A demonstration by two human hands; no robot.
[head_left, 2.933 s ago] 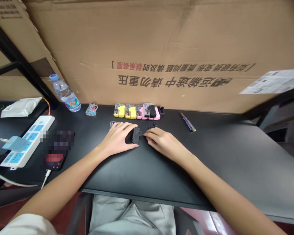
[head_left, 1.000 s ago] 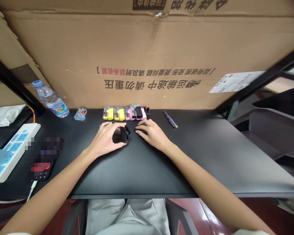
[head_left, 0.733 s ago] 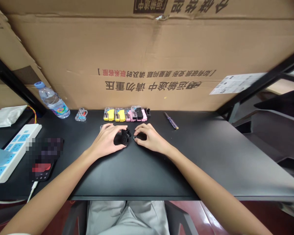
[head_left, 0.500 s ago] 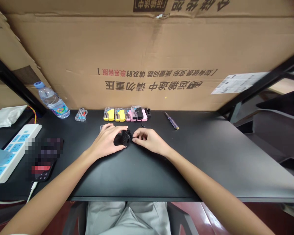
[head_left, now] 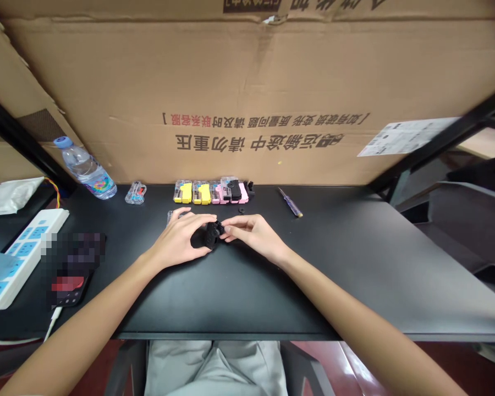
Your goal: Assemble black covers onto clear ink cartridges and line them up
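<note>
My left hand (head_left: 178, 237) is curled over a small black plastic part (head_left: 211, 235), holding it on the black desk (head_left: 247, 297). My right hand (head_left: 251, 235) reaches in from the other side, its fingertips pinched against the part's right end. A small round black piece (head_left: 242, 210) lies on the desk just beyond my right hand. Farther back stands a row of clear cases with yellow (head_left: 185, 192) and pink (head_left: 219, 193) parts, with a black part (head_left: 234, 190) on top. A clear plastic piece (head_left: 169, 216) is partly hidden behind my left fingers.
A screwdriver (head_left: 291, 203) lies right of the row, and another clear case (head_left: 135, 193) left of it. Farther left are a water bottle (head_left: 84, 169), a pixelated phone (head_left: 72, 269) and a power strip (head_left: 37, 247). Cardboard (head_left: 247, 93) stands behind the desk.
My right hand has moved left from beside the black part to pinching its right end. My left hand keeps hold of it. The view has settled slightly since the earliest frame.
</note>
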